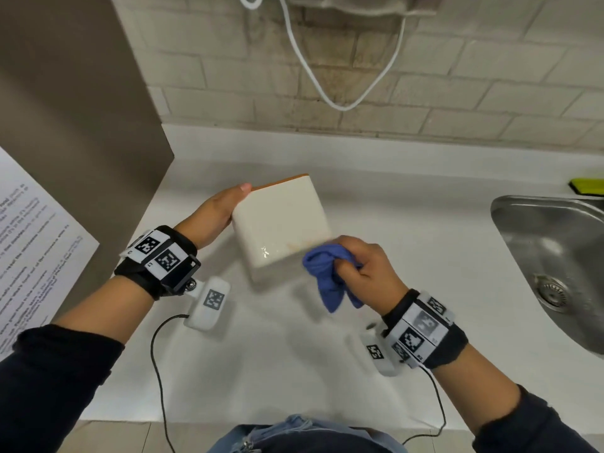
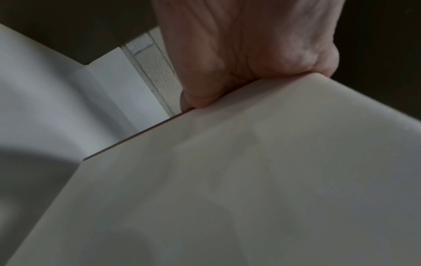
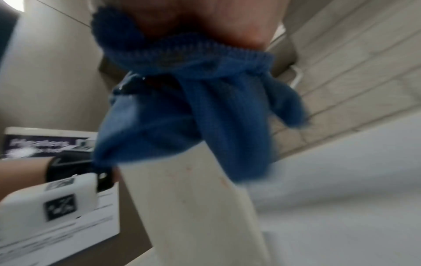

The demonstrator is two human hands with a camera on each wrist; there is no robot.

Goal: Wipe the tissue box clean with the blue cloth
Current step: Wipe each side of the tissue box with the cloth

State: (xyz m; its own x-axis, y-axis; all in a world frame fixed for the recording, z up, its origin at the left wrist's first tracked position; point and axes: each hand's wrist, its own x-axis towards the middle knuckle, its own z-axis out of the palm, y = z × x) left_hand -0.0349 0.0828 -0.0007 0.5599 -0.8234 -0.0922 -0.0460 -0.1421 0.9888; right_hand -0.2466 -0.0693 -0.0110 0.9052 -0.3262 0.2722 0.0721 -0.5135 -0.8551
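Observation:
The white tissue box [image 1: 282, 220] with an orange far edge is tilted up above the white counter. My left hand [image 1: 218, 215] grips its left side, thumb along the top edge; the palm [image 2: 239, 54] presses against the box [image 2: 250, 180] in the left wrist view. A faint brownish stain and a wet glint mark the box's near face. My right hand [image 1: 362, 266] holds the bunched blue cloth [image 1: 330, 276] at the box's near right corner. In the right wrist view the cloth [image 3: 193, 108] hangs over the box [image 3: 198, 207].
A steel sink [image 1: 555, 256] lies at the right, with a green sponge [image 1: 586, 186] behind it. A brown cabinet side [image 1: 81, 125] with a printed sheet [image 1: 29, 256] stands at the left. A white cable [image 1: 327, 76] hangs on the tiled wall.

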